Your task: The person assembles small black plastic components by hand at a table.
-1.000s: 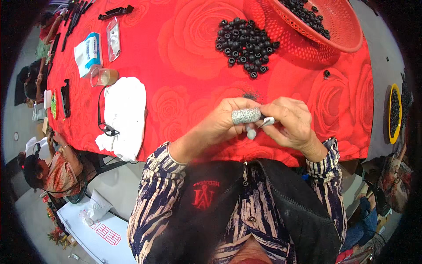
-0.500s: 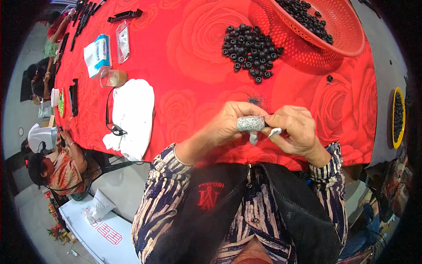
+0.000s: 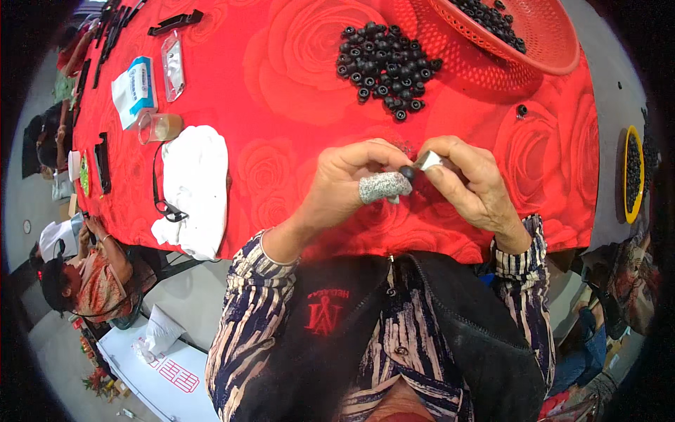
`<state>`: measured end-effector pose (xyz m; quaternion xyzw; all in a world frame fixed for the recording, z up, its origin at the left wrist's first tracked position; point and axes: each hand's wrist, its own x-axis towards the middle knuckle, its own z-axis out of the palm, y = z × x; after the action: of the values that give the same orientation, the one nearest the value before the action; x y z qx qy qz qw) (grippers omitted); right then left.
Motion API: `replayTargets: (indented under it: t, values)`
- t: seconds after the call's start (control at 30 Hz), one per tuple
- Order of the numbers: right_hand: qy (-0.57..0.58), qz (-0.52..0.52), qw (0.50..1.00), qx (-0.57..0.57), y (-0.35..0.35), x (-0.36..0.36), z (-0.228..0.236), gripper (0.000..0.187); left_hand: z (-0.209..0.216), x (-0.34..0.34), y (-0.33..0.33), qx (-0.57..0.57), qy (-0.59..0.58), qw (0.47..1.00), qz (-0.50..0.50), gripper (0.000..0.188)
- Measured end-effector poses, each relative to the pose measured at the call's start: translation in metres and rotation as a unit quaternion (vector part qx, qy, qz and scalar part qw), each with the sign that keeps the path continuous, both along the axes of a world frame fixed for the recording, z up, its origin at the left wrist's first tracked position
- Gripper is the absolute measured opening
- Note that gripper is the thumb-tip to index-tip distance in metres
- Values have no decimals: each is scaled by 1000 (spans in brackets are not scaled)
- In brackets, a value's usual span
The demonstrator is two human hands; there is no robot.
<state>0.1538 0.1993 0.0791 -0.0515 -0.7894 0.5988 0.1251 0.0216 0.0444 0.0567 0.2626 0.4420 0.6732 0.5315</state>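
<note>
My left hand (image 3: 340,172) pinches a small round black bead-like piece (image 3: 407,172) over the near part of the table. A grey speckled finger cover (image 3: 384,186) wraps the left thumb. Against the bead's right side, my right hand (image 3: 472,184) grips a small white-wrapped tool (image 3: 432,161); its tip is too small to make out. Beyond both hands lies a loose pile of similar black pieces (image 3: 385,67), several with a pale hole showing. Dark crumbs (image 3: 406,146) dot the cloth just past the fingertips.
A red perforated basket (image 3: 555,53) with more black pieces stands at far right. One stray piece (image 3: 522,110) lies near it. At left are a white cloth (image 3: 204,176), a clear cup (image 3: 165,128) and a tissue pack (image 3: 137,88). Another person (image 3: 98,278) sits at the left edge.
My right hand has turned, bringing the white-wrapped tool up to the bead. The black bead now shows in the left fingers. The whole scene has shifted slightly left and up in view.
</note>
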Motion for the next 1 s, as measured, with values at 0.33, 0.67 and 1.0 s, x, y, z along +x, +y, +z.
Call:
replayTargets:
  t: [0.33, 0.67, 1.0]
  values:
    - [-35, 6, 999, 25, 3, 0, 1, 14, -2, -2, 2, 5, 102, 995, -4, 22]
    - [-60, 29, 998, 11, 5, 0, 3, 13, 5, 0, 4, -20, 56, 998, 14, 22]
    - [-21, -4, 999, 42, 4, -1, -3, 13, -5, 1, 5, 14, 184, 982, 38, 24]
